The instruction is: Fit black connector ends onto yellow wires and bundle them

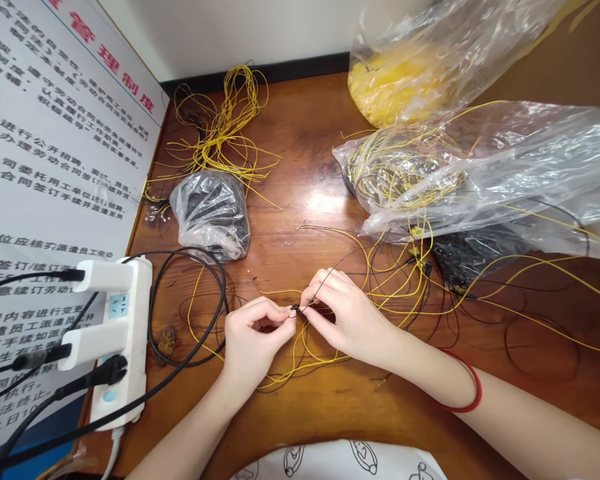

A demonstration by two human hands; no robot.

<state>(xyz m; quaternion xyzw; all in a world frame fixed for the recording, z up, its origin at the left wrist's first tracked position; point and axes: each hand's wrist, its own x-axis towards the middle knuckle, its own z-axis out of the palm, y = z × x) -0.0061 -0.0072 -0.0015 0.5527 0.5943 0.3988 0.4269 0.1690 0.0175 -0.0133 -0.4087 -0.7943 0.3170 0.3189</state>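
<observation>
The left hand (256, 339) and right hand (344, 313) pinch their fingers tightly on a small black wire connector (295, 308) held between them, thin yellow wires (305, 363) looping loose over the wooden surface (300, 133) beneath both hands

Head view looks down, seemingly close, at hands (347, 313).

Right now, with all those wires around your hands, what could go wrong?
The small black piece pinched between your left hand and right hand is tiny, so it might slip and get lost among the loose yellow wires. Those thin wires cross each other, so pulling one could tangle them. The black cable from the power strip lies close by and might get tugged too.
</observation>
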